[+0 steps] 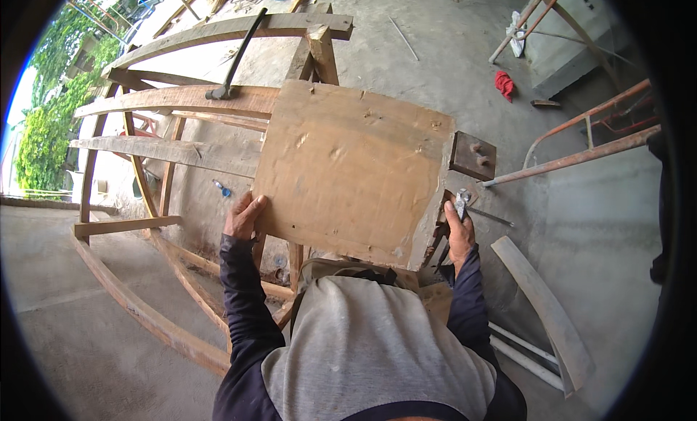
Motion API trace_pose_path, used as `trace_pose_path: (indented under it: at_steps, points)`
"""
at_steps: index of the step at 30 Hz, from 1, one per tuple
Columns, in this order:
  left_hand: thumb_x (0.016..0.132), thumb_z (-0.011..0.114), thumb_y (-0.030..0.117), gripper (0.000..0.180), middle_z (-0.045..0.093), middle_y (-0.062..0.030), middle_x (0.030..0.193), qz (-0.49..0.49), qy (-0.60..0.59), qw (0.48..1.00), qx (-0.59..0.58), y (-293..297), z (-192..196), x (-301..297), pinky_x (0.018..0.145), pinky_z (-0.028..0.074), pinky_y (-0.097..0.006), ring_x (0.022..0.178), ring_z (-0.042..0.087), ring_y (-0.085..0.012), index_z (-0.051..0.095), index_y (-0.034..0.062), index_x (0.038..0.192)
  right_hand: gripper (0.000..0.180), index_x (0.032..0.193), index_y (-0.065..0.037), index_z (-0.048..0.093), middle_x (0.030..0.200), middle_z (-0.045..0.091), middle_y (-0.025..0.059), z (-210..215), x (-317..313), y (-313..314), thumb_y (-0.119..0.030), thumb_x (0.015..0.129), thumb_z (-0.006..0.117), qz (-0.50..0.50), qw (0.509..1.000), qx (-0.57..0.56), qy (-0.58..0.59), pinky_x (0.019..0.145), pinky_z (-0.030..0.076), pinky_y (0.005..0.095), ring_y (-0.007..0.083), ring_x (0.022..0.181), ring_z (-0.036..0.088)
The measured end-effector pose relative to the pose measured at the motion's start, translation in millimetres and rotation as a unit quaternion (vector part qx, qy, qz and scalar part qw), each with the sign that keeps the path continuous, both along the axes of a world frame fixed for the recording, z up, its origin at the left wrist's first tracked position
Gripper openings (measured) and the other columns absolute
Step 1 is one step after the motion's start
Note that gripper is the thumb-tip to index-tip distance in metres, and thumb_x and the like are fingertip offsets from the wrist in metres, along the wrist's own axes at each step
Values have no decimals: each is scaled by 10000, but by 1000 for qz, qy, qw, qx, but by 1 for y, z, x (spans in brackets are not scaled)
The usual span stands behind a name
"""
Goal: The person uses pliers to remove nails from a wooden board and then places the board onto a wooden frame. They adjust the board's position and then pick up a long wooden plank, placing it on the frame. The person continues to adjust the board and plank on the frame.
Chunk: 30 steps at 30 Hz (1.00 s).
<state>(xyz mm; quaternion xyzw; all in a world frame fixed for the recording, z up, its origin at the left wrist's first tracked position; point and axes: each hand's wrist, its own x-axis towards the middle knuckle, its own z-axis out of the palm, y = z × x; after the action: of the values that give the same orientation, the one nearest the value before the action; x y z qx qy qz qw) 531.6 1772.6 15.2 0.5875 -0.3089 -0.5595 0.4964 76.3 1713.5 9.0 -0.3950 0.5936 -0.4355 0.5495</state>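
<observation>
A worn plywood panel (348, 174) lies in front of my body, scuffed and dented, with a rough right edge. My left hand (245, 216) is closed on the panel's left edge near its lower corner, thumb on top. At the panel's right edge, my right hand (459, 236) is closed round what looks like a pair of pincers (462, 197), metal head up and dark handles below. Whether that hand also grips the panel cannot be made out. Just beyond the panel's right edge sits a dark wooden block (474, 156) with two knobs on it.
A curved timber frame (181, 98) spreads to the left, with a long-handled hammer (236, 58) resting on it. On the concrete floor are a red cloth (504, 85), a curved board (541, 308) and pale pipes (530, 359). Rusty metal scaffolding (573, 156) stands at right.
</observation>
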Motion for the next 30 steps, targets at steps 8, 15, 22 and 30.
trace_pose_path:
  at_steps: [8,15,22,30]
  points:
    - [918,681,220,275,669,-40,927,87,10,996,16,-7,-2,-18,691,494,-239,790,619,-102,640,-22,1040,509,944,-51,625,828,521,-41,15,5,-3,-555,882,650,24,994,16,101,704,386,273,102,773,436]
    - [894,712,215,283,686,-47,907,204,-37,978,-1,-6,-36,-24,667,507,-242,741,625,-104,658,-30,1027,635,1153,-6,627,1001,639,72,24,-3,-15,-568,859,660,45,988,-19,148,855,450,318,178,934,565]
    - [880,735,199,197,669,-34,834,235,-87,968,21,-27,-40,-28,592,479,-224,673,593,-92,630,32,869,660,1106,1,632,964,660,112,19,-8,-42,-608,850,632,43,977,-56,203,836,462,357,224,899,595]
    - [803,810,350,383,525,49,619,265,-108,956,-64,-37,-40,-36,482,323,-197,537,414,-29,576,73,680,647,984,25,649,814,623,116,24,-6,-55,-602,828,636,82,964,-41,251,745,463,357,211,754,555]
